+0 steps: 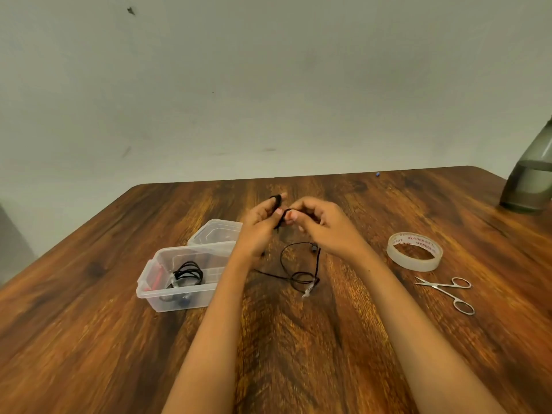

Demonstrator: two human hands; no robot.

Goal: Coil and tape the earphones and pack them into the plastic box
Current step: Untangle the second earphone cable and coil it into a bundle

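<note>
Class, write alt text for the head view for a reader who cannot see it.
Two hands, left hand and right hand, wind a black earphone cable above a wooden table. An open plastic box lies left; tape roll and scissors lie right.

both hands pinching earphone cable (298, 276), probably coiling

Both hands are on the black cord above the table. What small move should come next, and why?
Probably another wrap: the left hand holds a small coil, the right hand pinches the earphone cord, and much of it trails loose on the table.
</note>
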